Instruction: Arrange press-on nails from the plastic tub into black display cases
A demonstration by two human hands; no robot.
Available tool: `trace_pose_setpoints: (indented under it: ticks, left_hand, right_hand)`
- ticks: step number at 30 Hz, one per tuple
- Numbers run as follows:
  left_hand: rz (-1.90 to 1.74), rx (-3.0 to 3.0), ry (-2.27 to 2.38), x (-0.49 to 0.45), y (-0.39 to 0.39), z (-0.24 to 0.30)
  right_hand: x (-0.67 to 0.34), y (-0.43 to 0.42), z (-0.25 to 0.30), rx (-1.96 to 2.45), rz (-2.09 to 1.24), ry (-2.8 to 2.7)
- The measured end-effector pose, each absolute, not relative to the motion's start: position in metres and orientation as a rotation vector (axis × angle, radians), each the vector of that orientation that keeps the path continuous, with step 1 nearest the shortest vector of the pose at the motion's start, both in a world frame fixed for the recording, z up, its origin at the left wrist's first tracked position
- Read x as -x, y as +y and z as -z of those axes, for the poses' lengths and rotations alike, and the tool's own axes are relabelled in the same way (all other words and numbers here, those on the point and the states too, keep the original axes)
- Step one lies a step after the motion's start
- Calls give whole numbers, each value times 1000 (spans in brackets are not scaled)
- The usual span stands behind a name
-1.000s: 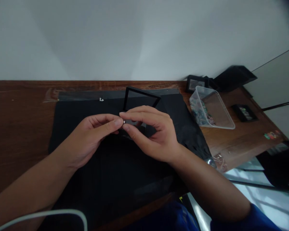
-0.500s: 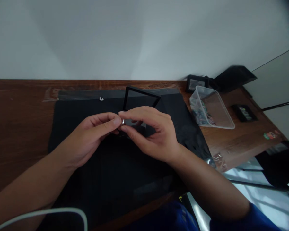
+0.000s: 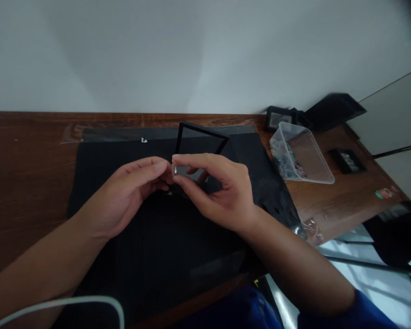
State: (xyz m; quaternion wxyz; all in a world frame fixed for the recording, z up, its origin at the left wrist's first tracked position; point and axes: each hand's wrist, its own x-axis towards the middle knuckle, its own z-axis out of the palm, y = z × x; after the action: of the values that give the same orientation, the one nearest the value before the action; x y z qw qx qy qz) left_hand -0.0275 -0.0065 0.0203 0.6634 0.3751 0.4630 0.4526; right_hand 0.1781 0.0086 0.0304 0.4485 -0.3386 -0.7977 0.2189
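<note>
Between the thumb and index fingertips of my right hand (image 3: 219,187) is a small clear, shiny piece (image 3: 175,169), too small to name surely. My left hand (image 3: 133,187) is closed, thumb laid against the curled index finger, its fingertips right beside the piece. Whether those left fingers also grip anything is hidden. Just behind my hands, a black square frame (image 3: 203,130) stands tilted on the black mat (image 3: 150,256), its lower part covered by my right hand. A tiny white scrap (image 3: 144,140) lies near the mat's far edge.
To the right on the wooden table (image 3: 342,201) stands a clear plastic box (image 3: 315,157) with small bagged items. Beyond it are black frames (image 3: 272,119) and a dark case (image 3: 347,161). A clear bag (image 3: 311,228) lies near the edge. A white cable (image 3: 89,299) crosses the lower left.
My left thumb has drawn back slightly from the small shiny piece, so more of it shows. My right hand keeps its pinch and has shifted only a little.
</note>
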Motion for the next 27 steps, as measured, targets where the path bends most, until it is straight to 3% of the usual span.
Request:
trace_pose_setpoints:
  ticks: [11,20,27]
  left_hand:
    - [-1103,-748,1116,23,-3,-23]
    - [-1163,-854,1298,22,-2,-19]
    - [-1128,-1209,1446,21,-5,-17]
  right_hand:
    - [-179,11,-31,776,-547,-1982]
    - [-180,14,-35,1206,-757,-2202]
    - [-179,15,-38,1372,-634,-2226]
